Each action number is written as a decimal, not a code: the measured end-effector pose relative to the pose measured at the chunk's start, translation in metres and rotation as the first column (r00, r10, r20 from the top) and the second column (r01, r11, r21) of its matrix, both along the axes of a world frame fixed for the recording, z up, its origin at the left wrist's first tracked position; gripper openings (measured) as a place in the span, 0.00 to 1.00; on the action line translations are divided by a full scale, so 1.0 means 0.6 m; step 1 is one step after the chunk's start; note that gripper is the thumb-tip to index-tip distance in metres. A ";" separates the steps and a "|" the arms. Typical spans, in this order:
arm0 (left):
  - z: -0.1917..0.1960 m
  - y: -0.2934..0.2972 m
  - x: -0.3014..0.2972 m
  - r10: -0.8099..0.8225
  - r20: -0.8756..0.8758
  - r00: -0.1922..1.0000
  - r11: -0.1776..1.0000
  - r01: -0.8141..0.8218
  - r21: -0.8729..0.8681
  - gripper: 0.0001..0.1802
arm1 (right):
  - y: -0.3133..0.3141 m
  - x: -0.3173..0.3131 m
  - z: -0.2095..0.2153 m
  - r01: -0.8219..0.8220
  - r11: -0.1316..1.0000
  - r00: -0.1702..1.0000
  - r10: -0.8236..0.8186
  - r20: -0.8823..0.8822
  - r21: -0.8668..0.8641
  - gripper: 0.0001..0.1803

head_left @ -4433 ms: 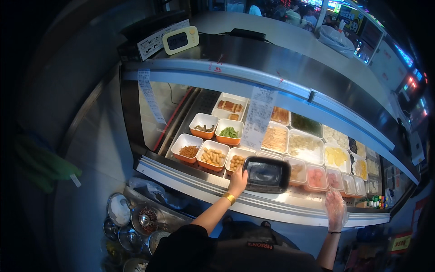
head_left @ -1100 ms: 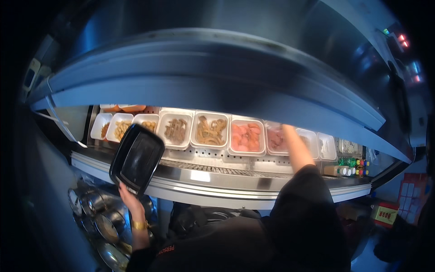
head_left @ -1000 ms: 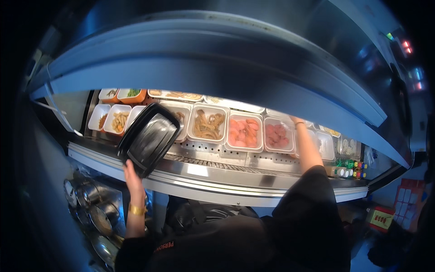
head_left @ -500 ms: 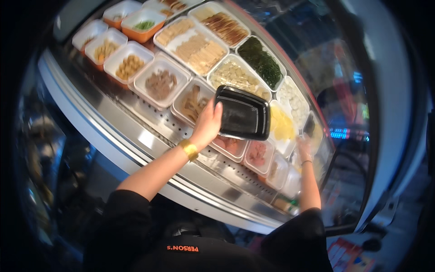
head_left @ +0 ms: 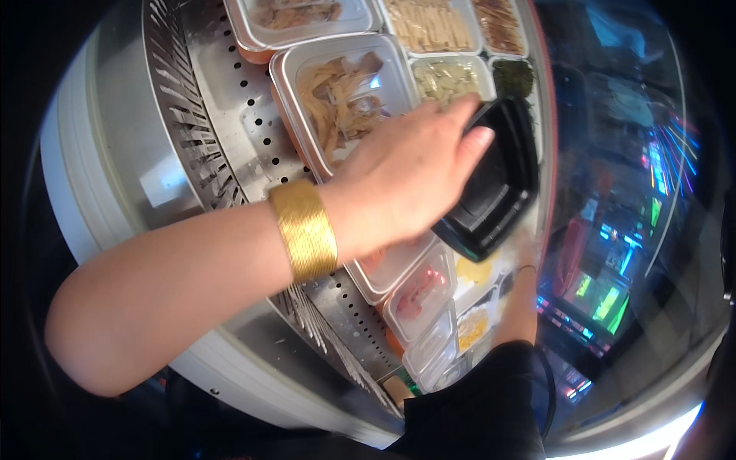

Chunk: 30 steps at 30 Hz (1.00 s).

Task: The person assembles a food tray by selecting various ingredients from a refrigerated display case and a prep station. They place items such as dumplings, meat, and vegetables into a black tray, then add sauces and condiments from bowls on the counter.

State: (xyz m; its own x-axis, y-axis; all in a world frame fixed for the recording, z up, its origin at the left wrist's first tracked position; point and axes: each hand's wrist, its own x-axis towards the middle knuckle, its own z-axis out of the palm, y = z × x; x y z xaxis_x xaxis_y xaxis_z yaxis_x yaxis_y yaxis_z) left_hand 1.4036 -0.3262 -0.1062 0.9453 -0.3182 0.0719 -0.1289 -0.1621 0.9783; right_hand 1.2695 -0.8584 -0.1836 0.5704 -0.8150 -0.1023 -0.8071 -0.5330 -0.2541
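My left hand [head_left: 406, 172] is closed on the edge of a black plastic food container [head_left: 502, 180], thumb along its near side and fingers behind. The container has nothing in it and is tilted over the food tubs. A wide gold cuff [head_left: 305, 230] circles the left wrist. My right hand [head_left: 524, 247] is low behind the container, near flat yellow slices [head_left: 474, 270]; its fingers are blurred and partly hidden. Below the left hand, a tub of brown strips [head_left: 341, 100] stands beside the forearm, and a tub of pink pieces [head_left: 420, 297] sits nearer the right arm.
Further tubs line the metal counter, among them pale sticks [head_left: 431, 27], dark green shreds [head_left: 512, 78] and yellow bits [head_left: 472, 330]. A perforated metal strip [head_left: 258, 123] runs along the near side. Curved glass [head_left: 613, 192] with coloured reflections borders the right.
The view has come closer and turned toward the right end of the counter. My left hand still holds the black container, now tilted more. My right hand is now partly behind it.
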 end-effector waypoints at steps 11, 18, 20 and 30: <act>-0.009 -0.008 0.001 -0.114 -0.123 0.986 0.993 0.115 0.003 0.22 | -0.014 0.037 -0.061 -0.302 0.871 0.953 0.285 -0.104 -0.388 0.15; -0.013 -0.008 0.002 -0.115 -0.152 0.982 0.993 0.114 -0.014 0.21 | -0.123 0.001 -0.001 -0.715 0.548 0.698 0.534 -0.476 -0.434 0.12; -0.023 -0.015 -0.001 -0.030 -0.113 0.993 0.998 0.024 -0.054 0.20 | -0.108 0.008 0.019 -0.703 0.518 0.710 0.538 -0.454 -0.487 0.10; -0.030 -0.011 -0.004 -0.161 -0.276 0.948 0.982 0.126 -0.139 0.24 | 0.449 0.084 0.228 -0.403 0.753 0.876 0.154 0.457 0.519 0.13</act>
State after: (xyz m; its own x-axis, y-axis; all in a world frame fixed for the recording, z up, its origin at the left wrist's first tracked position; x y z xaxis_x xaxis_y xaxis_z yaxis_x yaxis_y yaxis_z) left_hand 1.4009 -0.3325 -0.1241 0.8767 -0.4574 -0.1488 0.1449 -0.0438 0.9885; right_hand 1.3198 -0.5889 -0.0466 0.8554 -0.4608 -0.2367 -0.4253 -0.3635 -0.8289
